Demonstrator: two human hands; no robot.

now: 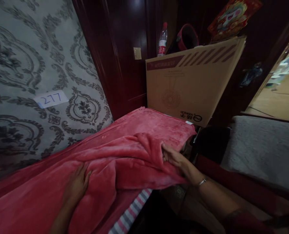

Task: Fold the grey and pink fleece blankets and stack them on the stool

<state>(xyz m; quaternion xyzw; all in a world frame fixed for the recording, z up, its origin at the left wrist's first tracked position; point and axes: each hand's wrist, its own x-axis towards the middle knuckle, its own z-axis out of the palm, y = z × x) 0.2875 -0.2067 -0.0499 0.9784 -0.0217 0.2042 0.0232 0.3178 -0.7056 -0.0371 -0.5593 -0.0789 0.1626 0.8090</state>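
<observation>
Clutching a raised fold of pink blanket [110,162], the right hand [172,156] stretches farther forward than the left hand [77,182], which rests atop it, ungripping

Pink blanket [100,172] ran off the left and bottom edges and hid much of the striped fabric [131,211]. Right hand [172,156] had fingers partly buried in it, and that white thing [287,63] far right was too blurry tbh.

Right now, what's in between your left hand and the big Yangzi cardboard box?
The pinkish-red plush blanket does, in the head view: bunched folds near the left hand, then a flatter stretch toward the cardboard box.
</observation>
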